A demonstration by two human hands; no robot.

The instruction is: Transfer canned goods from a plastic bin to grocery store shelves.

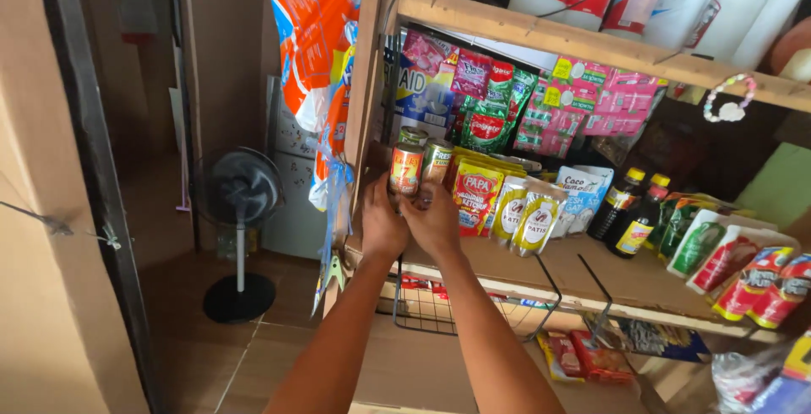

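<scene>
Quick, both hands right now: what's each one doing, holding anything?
Left hand: closed on the red-labelled can on the shelf.
Right hand: at the base of the cans, fingers curled; grip cannot be told.

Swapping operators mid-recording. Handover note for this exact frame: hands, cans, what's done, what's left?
Left hand: gripping the small red-and-orange-labelled metal can from below, at the left end of the wooden shelf.
Right hand: next to the left, fingers at the base of the green-labelled can; grip unclear.
A third can sits on top, behind these two.
Yellow-and-red sauce pouches stand just to the right.
Done: cans clustered at the shelf's left end.
Left: red can not yet released.
</scene>
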